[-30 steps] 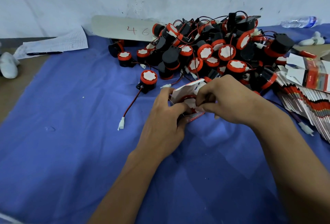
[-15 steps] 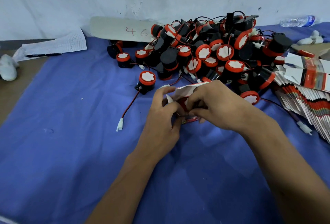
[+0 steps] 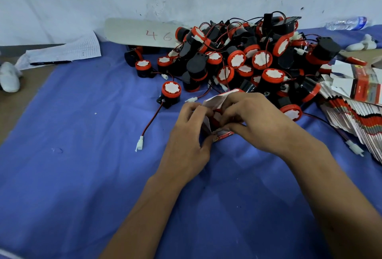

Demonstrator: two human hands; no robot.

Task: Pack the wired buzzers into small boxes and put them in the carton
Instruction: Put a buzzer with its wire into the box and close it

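1. Centrally, left hand (image 3: 189, 134) and right hand (image 3: 251, 121) both gripped one small box (image 3: 215, 101), fingers curled round it, just above the blue worktop (image 3: 82, 176).
2. Red of a buzzer showed inside the box.
3. Buzzer pile (image 3: 244, 58) lay just behind; flat boxes (image 3: 355, 118) at right.

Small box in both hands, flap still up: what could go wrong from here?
1. Both hands grip the box with its flap open; a wire could likely get pinched as the flap is tucked.
2. The buzzer pile sits right behind the hands, wires tangled; a snag may drag others along.
3. The lone buzzer's lead trails near the left hand and could catch.
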